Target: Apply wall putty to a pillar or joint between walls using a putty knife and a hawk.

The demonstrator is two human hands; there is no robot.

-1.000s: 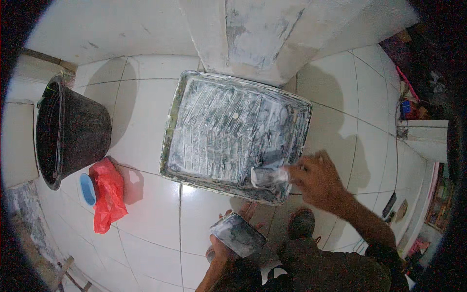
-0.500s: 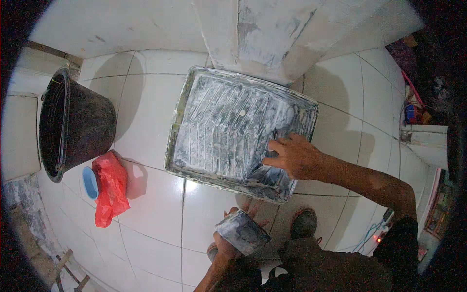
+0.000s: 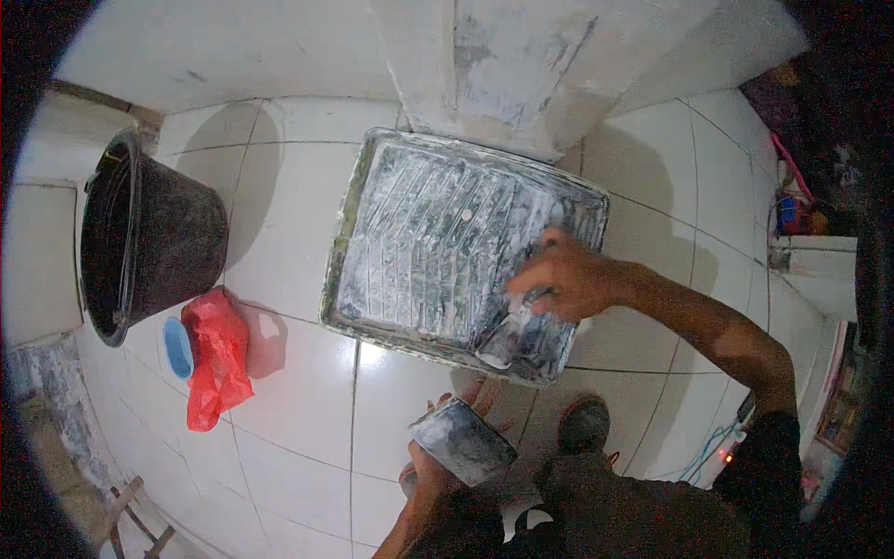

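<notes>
A large paint tray, ribbed and smeared with white and dark grey paste, lies on the tiled floor in the middle. Over its right, darker end is my right hand, fingers bent and somewhat blurred. They close on something low in the paste that I cannot make out. Below the tray's near edge, my left hand grips a flat rectangular grey plate streaked with white. Its thumb side shows at the plate's left, while fingers reach out past the far edge.
At the left a black bucket lies tilted toward the wall. Near it are a red plastic bag and a blue cup-like container. The tray's far side meets a stained white pillar. My shoe is beside the tray's near right corner.
My right hand has shifted slightly right within the tray's dark end, and a whitish smear now shows near the tray's lower right wall. The plate in my left hand has hardly moved.
</notes>
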